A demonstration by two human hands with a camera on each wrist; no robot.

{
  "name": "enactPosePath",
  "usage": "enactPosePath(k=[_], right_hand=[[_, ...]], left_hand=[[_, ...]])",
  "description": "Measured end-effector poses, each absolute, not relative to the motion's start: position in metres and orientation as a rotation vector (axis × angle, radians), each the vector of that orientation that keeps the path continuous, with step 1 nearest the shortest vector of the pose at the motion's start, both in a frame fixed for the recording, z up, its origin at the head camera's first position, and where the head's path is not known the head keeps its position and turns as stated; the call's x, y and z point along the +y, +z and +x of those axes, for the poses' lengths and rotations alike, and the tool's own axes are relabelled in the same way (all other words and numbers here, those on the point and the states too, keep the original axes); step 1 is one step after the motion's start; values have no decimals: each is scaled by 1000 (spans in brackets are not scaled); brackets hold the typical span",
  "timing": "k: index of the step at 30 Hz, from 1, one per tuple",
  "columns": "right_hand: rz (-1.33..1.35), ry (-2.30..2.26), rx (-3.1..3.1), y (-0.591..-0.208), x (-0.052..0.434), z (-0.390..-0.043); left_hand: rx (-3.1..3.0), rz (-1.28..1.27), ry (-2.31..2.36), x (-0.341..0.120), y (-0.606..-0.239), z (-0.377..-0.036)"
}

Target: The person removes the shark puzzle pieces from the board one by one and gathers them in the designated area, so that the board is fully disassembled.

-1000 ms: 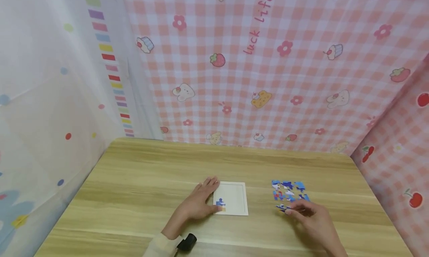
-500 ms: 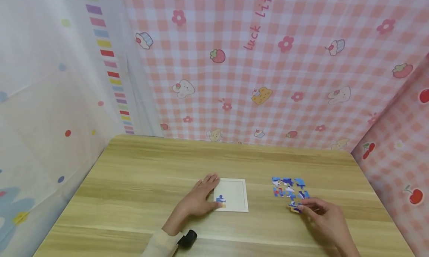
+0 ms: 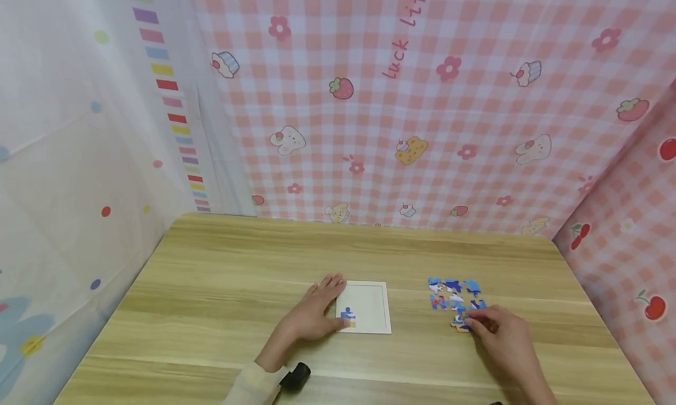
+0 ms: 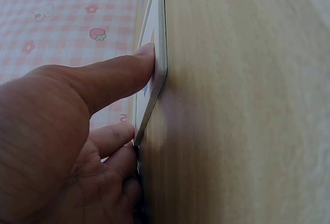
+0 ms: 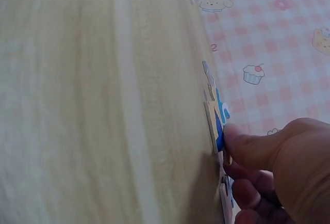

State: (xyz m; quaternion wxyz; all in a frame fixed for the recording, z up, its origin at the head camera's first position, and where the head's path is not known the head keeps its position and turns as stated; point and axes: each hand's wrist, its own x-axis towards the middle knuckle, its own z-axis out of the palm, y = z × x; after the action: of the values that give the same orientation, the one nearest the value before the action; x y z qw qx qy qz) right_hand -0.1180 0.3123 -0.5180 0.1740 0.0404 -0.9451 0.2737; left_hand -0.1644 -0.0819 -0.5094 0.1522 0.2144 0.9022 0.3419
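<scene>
— Pale wood is the surface [image 3: 222,293] we see, with a white puzzle tray [image 3: 369,304] lying flat on it. How do we read the left hand [image 3: 311,317]?

— We see it resting palm down at the tray's left edge, its fingers [image 3: 330,287] nearly straight and close together. In the left wrist view the thumb presses the tray's rim [image 4: 157,53]; nothing is gripped. One blue and yellow piece [image 3: 347,317] sits in the tray's near left corner, just beside that hand.

— And the right hand [image 3: 496,334]?

— Its fingers are curled narrow, thumb and forefinger pinching a blue puzzle piece [image 3: 461,323] at the near edge of the loose pieces [image 3: 454,296], well to the right of the tray. The right wrist view shows the thumb tip [image 5: 232,133] on that piece [image 5: 217,126], which we see tipped up off the wood.
</scene>
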Motion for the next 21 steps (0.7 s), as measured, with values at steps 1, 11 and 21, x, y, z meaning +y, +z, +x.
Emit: enactPosePath(k=[1,11,21], right_hand=[[118,763,-2679,-518,312,-119],[132,705,-2698,-520,311,-123],[128,710,-2678,-519,310,-122]], left_hand=[[2589,616,981,-82,-510,-165],[2593,631,979,-82,-508,-164],[2592,615,959,-82,-509,-165]])
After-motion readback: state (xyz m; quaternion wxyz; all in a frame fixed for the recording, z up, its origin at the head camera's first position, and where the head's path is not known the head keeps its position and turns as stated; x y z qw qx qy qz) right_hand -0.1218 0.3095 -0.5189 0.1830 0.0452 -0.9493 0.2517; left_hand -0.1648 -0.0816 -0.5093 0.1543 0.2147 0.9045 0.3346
